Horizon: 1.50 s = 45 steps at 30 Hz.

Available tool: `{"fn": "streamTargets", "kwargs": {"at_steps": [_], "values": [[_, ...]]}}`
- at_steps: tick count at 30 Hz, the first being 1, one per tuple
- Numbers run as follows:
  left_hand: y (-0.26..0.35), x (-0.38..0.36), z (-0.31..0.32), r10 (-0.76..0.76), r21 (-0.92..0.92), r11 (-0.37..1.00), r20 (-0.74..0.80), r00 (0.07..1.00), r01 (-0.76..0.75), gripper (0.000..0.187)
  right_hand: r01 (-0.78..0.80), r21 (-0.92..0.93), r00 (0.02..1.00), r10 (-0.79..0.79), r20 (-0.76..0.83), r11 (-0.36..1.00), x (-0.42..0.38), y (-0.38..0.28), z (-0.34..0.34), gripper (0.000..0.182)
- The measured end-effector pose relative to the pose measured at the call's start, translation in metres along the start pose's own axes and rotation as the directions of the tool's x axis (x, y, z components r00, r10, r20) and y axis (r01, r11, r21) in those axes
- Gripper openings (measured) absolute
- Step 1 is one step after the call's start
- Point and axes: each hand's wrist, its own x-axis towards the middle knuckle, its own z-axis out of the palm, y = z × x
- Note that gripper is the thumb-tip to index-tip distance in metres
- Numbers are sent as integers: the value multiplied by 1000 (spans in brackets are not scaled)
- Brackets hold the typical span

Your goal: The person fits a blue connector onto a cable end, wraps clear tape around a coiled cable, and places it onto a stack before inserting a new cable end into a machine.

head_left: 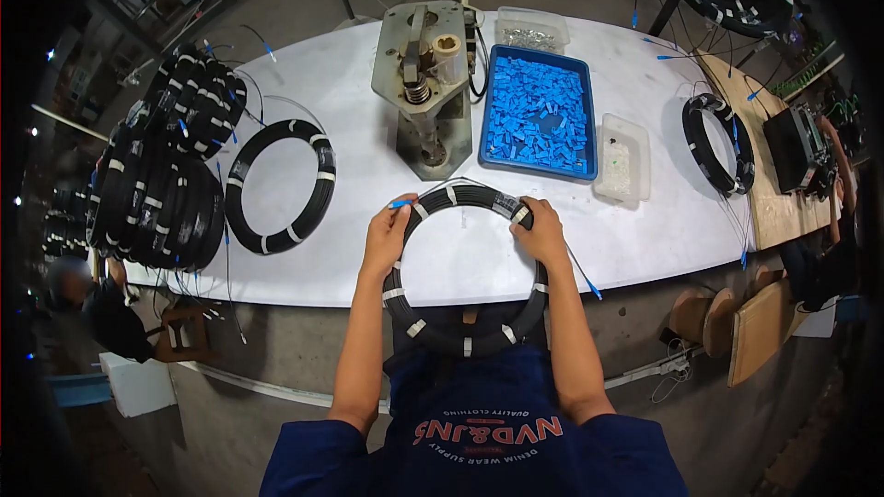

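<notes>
A coil of black cable (pixel 394 299), bound with white ties, is held upright or tilted at the table's front edge. My left hand (pixel 387 235) grips its upper left side, with a blue connector (pixel 400 204) at the fingertips. On the upper right side, my right hand (pixel 540 232) is wrapped round the coil beside a clear label (pixel 505 203). A loose cable end with a blue tip (pixel 598 294) hangs to the right of my right forearm. Behind the coil stands a metal hand press (pixel 422 64).
A blue tray (pixel 485 158) of small blue parts sits behind my right hand, near two clear plastic boxes (pixel 622 158) (pixel 532 26). Another coil (pixel 241 221) lies left, beside stacked coils (pixel 166 193); one more coil (pixel 697 143) lies right. People are at both sides.
</notes>
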Motion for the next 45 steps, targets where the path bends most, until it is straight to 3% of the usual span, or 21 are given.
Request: {"fn": "streamTargets", "kwargs": {"at_steps": [4, 7, 12, 14, 16, 17, 18, 19, 24, 26, 35, 39, 41, 45], "values": [[-1, 8, -3, 16, 9, 1000, -60, 998, -16, 38, -53, 21, 995, 52, 84, 998, 5, 4, -3, 58], [-5, 11, -16, -165, -278, 952, -102, 981, 131, 38, -21, -29, 995, 24, 93, 999, 4, 5, 0, 58], [-19, -12, -37, -222, -164, 964, -71, 972, 208, 45, -41, -66, 996, 46, 75, 997, 6, -1, -3, 57], [-18, -32, -37, -171, 109, 977, -106, 980, 182, 54, -39, -77, 995, 45, 87, 996, 6, -1, -2, 56], [-15, -56, -31, -196, 100, 972, -168, 966, 214, 65, -51, -93, 994, 60, 91, 994, 7, -1, -2, 56], [-22, -66, -30, -8, 400, 914, -160, 987, 72, 67, -50, -105, 994, 60, 94, 993, 7, -1, -2, 56], [-25, -76, -27, 167, 662, 747, -93, 982, -64, 70, -41, -107, 994, 51, 101, 993, 7, -1, -1, 56], [-28, -85, -19, 175, 680, 732, -139, 975, -34, 67, -25, -115, 995, 35, 92, 993, 7, -1, -1, 55], [-44, -83, -15, 252, 627, 776, -214, 944, -65, 69, -21, -50, 998, 24, 66, 999, 1, -6, -5, 55], [-36, -84, -17, 192, 445, 891, -196, 962, -88, 69, -14, -41, 999, 16, 41, 999, -4, -11, -8, 54], [21, -95, -8, 114, 156, 984, -164, 980, -88, 62, 35, 163, 996, -20, -89, 986, -26, -33, -55, 51], [45, -94, -6, 204, 76, 978, -109, 973, -196, 66, -29, 257, 991, 61, -116, 966, -40, -39, -76, 55], [67, -92, -7, 259, 85, 964, -72, 963, -253, 66, -114, 402, 984, 160, -82, 908, -45, -50, -88, 59], [99, -80, -16, 322, 68, 944, 25, 946, -323, 69, -48, 506, 973, 155, -171, 861, -50, -80, -103, 64]]}}
